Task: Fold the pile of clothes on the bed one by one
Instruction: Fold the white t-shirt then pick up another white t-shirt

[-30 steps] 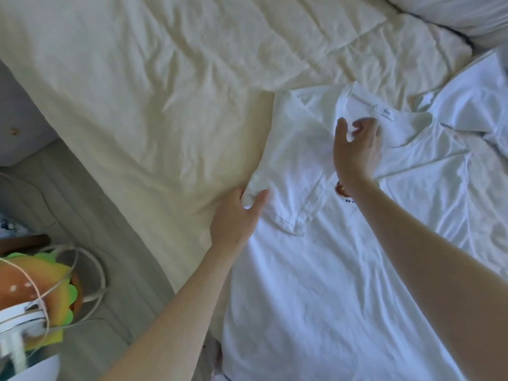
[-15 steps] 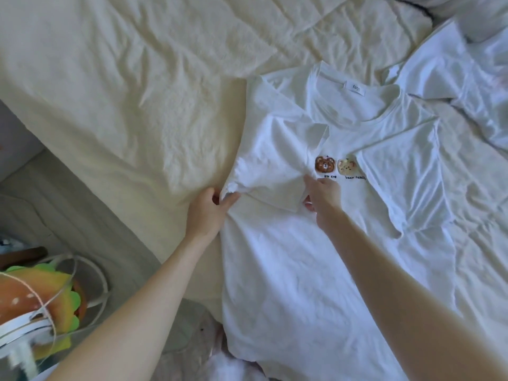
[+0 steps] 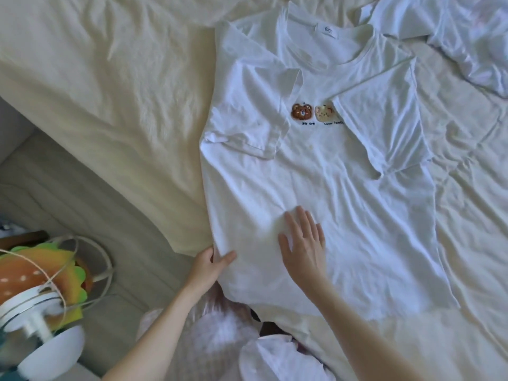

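Left hand pinches the left side edge of the white t-shirt near the hem, thumb on top of the cloth and fingers curled under it, right at the bed's edge. Right hand lies flat on the lower front of the shirt, palm down, fingers straight and slightly spread, gripping nothing, just beside the left hand. Far left, on the floor beside the bed: a burger-shaped cushion, a white lamp-like thing partly blurred, and a thin white cable looping over them. Cream bed sheet, rumpled, covers the bed from upper left across to the right. T-shirt lies spread face up on the sheet, collar at the top, hem toward the person. Its left sleeve is folded inward onto the chest, its right sleeve likewise folded in. Between the sleeves sit two small bear patches, one brown and one pale, with small dark lettering below, too small to read. A neck label shows inside the collar. Below the hem, at the bottom middle, lies a heap of pale pink and white clothes, with the shirt hem overlapping it. Top right, another white garment lies crumpled on the sheet, touching the t-shirt's shoulder area.
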{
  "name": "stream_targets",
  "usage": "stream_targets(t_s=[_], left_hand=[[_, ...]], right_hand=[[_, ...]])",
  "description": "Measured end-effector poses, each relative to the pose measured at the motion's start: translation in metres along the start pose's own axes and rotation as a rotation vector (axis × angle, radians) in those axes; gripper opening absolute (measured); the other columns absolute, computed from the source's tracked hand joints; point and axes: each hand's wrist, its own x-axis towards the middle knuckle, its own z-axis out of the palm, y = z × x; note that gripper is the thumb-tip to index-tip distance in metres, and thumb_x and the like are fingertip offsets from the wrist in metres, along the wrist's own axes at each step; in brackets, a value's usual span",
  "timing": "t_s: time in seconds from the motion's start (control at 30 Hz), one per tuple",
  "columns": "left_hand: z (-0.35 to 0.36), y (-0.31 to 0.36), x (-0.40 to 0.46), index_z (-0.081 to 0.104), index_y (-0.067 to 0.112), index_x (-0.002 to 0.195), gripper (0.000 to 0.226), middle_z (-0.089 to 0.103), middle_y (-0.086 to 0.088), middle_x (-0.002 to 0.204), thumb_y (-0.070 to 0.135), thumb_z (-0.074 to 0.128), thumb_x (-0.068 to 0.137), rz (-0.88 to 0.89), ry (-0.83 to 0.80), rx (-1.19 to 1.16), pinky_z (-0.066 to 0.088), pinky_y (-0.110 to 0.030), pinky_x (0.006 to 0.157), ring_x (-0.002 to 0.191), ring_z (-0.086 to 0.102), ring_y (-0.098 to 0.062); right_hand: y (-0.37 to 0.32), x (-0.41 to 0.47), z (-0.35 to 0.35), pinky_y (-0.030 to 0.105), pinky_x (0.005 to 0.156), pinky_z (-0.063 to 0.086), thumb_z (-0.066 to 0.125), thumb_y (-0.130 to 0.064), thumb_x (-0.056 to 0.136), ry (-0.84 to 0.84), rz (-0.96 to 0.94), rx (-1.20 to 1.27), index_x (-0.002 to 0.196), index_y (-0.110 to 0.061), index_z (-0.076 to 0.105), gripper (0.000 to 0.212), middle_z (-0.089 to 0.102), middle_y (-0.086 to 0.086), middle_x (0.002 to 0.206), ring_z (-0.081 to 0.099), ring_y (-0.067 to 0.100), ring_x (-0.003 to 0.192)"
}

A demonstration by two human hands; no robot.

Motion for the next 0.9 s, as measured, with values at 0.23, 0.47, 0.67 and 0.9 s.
stream_targets(t_s=[0.23, 0.47, 0.67, 0.9], left_hand=[[0.021, -0.047, -0.044, 0.066, 0.013, 0.082, 0.006, 0.071, 0.004, 0.073, 0.011, 0.072, 0.082, -0.104, 0.085, 0.037, 0.05, -0.016, 0.051, 0.066, 0.067, -0.011], [0.052, -0.078, -0.092, 0.062, 0.004, 0.104, 0.018, 0.067, -0.015, 0.099, 0.011, 0.063, 0.088, -0.055, 0.299, -0.194, 0.048, -0.044, 0.086, 0.091, 0.062, -0.029], [0.062, -0.078, -0.118, 0.055, 0.003, 0.119, 0.028, 0.065, -0.008, 0.103, 0.004, 0.056, 0.091, 0.033, 0.41, -0.49, 0.046, -0.044, 0.091, 0.1, 0.06, -0.026], [0.072, -0.068, -0.127, 0.059, 0.01, 0.105, 0.013, 0.068, -0.003, 0.102, 0.01, 0.049, 0.096, 0.02, 0.409, -0.821, 0.05, -0.041, 0.085, 0.097, 0.063, -0.018]], right_hand=[[0.089, -0.062, -0.013, 0.042, 0.113, 0.024, 0.052, -0.018, 0.095, 0.043, 0.167, 0.097, 0.136, -0.01, 0.048, 0.042, 0.04, 0.01, 0.147, 0.034, 0.027, 0.137], [0.22, -0.105, -0.043, 0.046, 0.103, 0.032, 0.053, -0.016, 0.093, 0.145, 0.349, 0.045, 0.131, -0.005, 0.051, 0.04, 0.048, 0.015, 0.138, 0.042, 0.034, 0.127], [0.32, -0.093, -0.069, 0.044, 0.099, 0.034, 0.05, -0.026, 0.095, 0.035, 0.492, 0.158, 0.132, -0.004, 0.045, 0.044, 0.049, 0.021, 0.131, 0.044, 0.037, 0.123], [0.352, -0.058, -0.077, 0.028, 0.064, 0.039, 0.064, -0.026, 0.089, -0.064, 0.724, 0.732, 0.077, -0.008, 0.058, 0.023, 0.055, 0.008, 0.083, 0.053, 0.023, 0.073]])
